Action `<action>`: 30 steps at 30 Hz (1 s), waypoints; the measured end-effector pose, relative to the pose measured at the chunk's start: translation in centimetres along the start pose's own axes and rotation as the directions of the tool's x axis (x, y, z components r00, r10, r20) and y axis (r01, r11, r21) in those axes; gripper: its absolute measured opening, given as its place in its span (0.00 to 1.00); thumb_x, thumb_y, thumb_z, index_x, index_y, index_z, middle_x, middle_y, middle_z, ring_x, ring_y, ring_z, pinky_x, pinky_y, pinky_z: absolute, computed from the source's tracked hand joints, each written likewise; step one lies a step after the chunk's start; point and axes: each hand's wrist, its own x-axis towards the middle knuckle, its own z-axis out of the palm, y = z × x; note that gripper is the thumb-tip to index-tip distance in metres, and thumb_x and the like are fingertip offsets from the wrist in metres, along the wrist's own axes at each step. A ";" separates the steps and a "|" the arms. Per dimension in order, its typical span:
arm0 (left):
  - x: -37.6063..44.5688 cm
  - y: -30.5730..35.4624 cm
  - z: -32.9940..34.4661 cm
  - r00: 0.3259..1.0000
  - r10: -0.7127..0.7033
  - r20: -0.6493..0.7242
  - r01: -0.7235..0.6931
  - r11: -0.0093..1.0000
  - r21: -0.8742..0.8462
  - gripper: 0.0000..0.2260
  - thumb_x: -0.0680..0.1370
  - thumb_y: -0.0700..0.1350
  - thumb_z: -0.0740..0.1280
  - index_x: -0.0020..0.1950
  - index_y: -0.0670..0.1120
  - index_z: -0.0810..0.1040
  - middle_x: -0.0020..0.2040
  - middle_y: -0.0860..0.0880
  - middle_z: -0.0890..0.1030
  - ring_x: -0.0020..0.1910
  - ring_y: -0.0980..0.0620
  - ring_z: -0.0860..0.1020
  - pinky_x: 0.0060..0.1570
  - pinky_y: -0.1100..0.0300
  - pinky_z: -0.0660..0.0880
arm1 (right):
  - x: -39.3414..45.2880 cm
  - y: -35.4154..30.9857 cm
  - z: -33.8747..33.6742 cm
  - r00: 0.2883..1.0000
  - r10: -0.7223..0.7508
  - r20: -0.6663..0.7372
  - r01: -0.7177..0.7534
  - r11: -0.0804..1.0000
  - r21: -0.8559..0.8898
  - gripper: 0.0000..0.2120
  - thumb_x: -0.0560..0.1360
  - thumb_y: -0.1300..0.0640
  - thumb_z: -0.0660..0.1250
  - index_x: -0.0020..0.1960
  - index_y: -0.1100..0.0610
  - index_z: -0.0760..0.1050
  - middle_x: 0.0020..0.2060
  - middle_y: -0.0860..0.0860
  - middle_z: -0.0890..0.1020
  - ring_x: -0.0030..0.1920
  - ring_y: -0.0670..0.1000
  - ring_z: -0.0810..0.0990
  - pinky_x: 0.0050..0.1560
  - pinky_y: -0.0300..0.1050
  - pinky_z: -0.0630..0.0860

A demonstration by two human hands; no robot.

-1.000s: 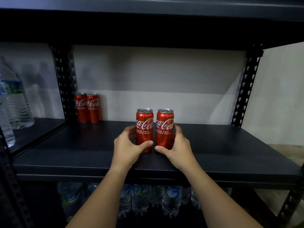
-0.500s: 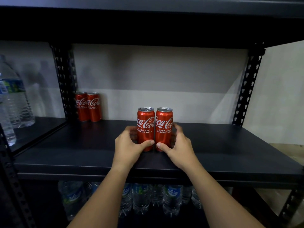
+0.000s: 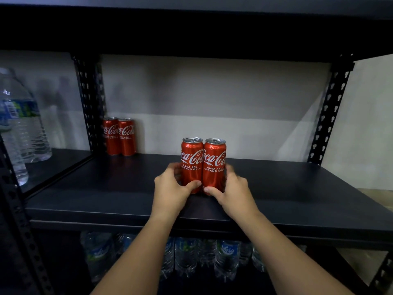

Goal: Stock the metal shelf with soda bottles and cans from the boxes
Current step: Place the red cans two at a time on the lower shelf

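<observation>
A person's left hand [image 3: 172, 186] and right hand [image 3: 234, 188] each curl a grip around one of two red cans [image 3: 203, 165], touching and upright near the front of the black metal shelf [image 3: 85, 201]. Farther back, two more cans [image 3: 119, 136] stand at the shelf's left rear corner. Most of the shelf looks unfilled, so stocking seems barely begun.

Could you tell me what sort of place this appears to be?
Probably a stockroom or shop storage area: a black metal shelf on slotted uprights, red soda cans grouped at the back, and water bottles on the lower tier.
</observation>
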 end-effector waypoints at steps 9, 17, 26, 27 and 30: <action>5.0 -2.6 -0.8 0.994 -0.101 -0.039 0.103 0.994 0.043 0.29 0.71 0.44 0.81 0.69 0.44 0.75 0.64 0.45 0.82 0.63 0.47 0.80 0.62 0.58 0.75 | 4.7 -2.7 4.5 0.995 0.043 0.086 -0.035 0.996 -0.085 0.36 0.74 0.50 0.76 0.75 0.53 0.61 0.69 0.55 0.75 0.69 0.57 0.75 0.67 0.54 0.72; 12.5 -6.5 -1.5 0.993 -0.113 -0.034 0.116 0.987 0.113 0.28 0.74 0.45 0.79 0.70 0.44 0.73 0.66 0.44 0.80 0.66 0.46 0.79 0.68 0.50 0.75 | 11.4 -3.7 10.5 0.999 -0.016 0.033 0.018 0.999 -0.040 0.37 0.73 0.51 0.77 0.75 0.56 0.63 0.68 0.55 0.76 0.68 0.58 0.76 0.67 0.54 0.73; 19.5 -10.2 -2.8 0.986 -0.152 -0.064 0.159 0.981 0.114 0.28 0.73 0.44 0.79 0.70 0.44 0.74 0.66 0.43 0.81 0.65 0.45 0.80 0.66 0.50 0.75 | 18.5 -5.4 15.6 1.000 -0.011 0.024 0.012 0.999 -0.053 0.35 0.72 0.54 0.78 0.73 0.57 0.65 0.66 0.56 0.77 0.66 0.58 0.77 0.64 0.51 0.74; 19.9 -10.5 -2.8 0.986 -0.155 -0.069 0.162 0.981 0.111 0.28 0.73 0.44 0.80 0.70 0.44 0.74 0.66 0.43 0.81 0.65 0.45 0.80 0.67 0.49 0.76 | 18.8 -5.5 15.9 1.000 -0.013 0.025 0.014 0.998 -0.056 0.34 0.72 0.54 0.78 0.72 0.57 0.65 0.66 0.56 0.77 0.66 0.58 0.77 0.63 0.52 0.74; 20.6 -11.0 -2.9 0.984 -0.158 -0.085 0.167 0.980 0.106 0.28 0.73 0.44 0.80 0.70 0.44 0.74 0.66 0.43 0.81 0.65 0.45 0.79 0.67 0.50 0.75 | 19.6 -5.7 16.5 1.000 -0.015 0.022 0.016 0.997 -0.075 0.32 0.73 0.53 0.78 0.71 0.57 0.66 0.65 0.56 0.77 0.65 0.58 0.77 0.63 0.52 0.74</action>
